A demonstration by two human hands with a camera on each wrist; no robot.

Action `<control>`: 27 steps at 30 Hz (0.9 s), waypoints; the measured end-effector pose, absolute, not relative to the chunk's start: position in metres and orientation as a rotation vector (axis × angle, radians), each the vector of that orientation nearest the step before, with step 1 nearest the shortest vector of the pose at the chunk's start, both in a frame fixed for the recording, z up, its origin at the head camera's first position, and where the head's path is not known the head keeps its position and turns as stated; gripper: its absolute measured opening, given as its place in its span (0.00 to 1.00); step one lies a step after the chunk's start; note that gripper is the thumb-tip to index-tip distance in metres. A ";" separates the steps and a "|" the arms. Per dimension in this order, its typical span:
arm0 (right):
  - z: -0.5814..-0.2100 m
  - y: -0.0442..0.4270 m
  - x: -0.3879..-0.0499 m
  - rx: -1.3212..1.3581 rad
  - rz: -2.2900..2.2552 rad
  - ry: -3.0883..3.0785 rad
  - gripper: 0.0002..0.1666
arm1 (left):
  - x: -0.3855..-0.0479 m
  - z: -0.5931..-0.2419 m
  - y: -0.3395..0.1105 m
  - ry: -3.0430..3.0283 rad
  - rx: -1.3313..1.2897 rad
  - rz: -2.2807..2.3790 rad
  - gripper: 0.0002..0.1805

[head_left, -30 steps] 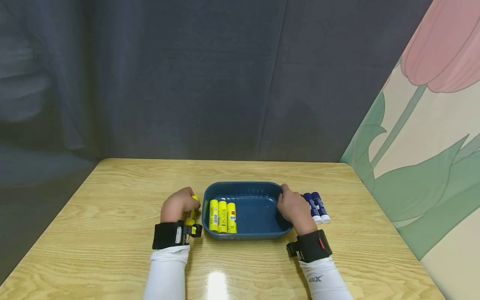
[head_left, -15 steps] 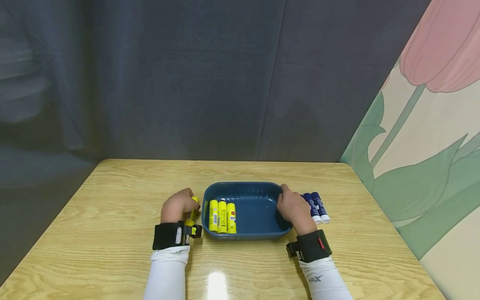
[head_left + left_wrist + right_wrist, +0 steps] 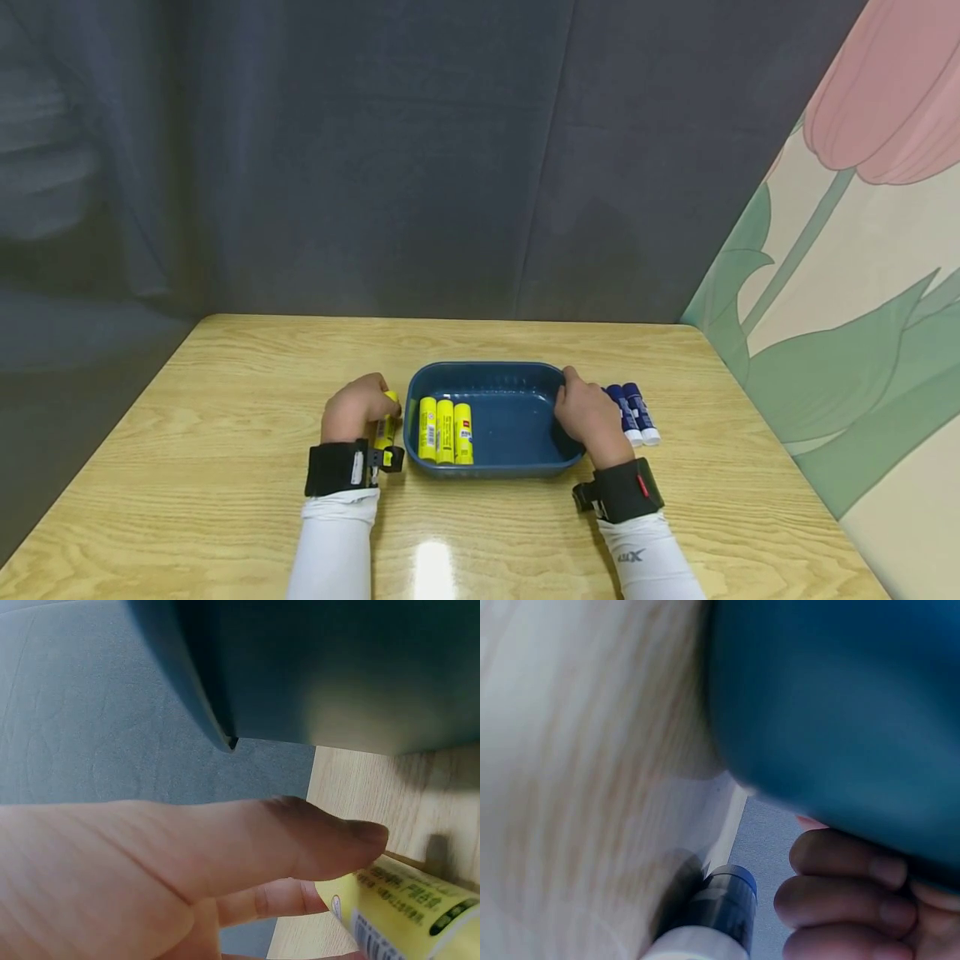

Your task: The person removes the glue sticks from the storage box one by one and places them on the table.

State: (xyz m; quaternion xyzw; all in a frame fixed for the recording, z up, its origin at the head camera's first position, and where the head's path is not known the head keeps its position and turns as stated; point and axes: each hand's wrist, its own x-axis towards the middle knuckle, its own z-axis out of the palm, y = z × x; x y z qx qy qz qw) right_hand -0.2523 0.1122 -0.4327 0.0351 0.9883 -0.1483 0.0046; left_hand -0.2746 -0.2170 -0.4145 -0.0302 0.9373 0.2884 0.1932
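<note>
Beside the left wall of a blue plastic bin (image 3: 517,470), my left hand (image 3: 358,408) holds a yellow glue stick (image 3: 385,432) between thumb and fingers. The left wrist view shows the thumb on the printed label of that glue stick (image 3: 405,911), near the wood surface. My right hand (image 3: 592,417) grips the bin's right rim; several curled fingers (image 3: 840,900) show under the rim in the right wrist view. Several yellow glue sticks (image 3: 446,432) lie side by side in the left part of the bin.
Right of my right hand lie dark blue glue sticks (image 3: 640,414) with white ends, partly hidden by the hand. Everything stands on a wooden table (image 3: 247,467). A dark grey curtain (image 3: 420,183) hangs behind it, and a flower-patterned wall (image 3: 862,358) borders the right.
</note>
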 end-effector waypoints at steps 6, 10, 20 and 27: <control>-0.432 0.112 -0.252 0.112 -0.459 3.096 0.25 | -0.274 -0.413 -0.217 2.635 -0.074 0.806 0.26; -0.431 0.112 -0.252 0.111 -0.456 3.101 0.25 | -0.274 -0.412 -0.218 2.636 -0.067 0.808 0.24; -0.431 0.111 -0.251 0.106 -0.455 3.106 0.24 | -0.275 -0.409 -0.219 2.662 -0.038 0.783 0.19; -0.432 0.111 -0.251 0.116 -0.454 3.094 0.25 | -0.270 -0.403 -0.219 2.669 -0.101 0.835 0.20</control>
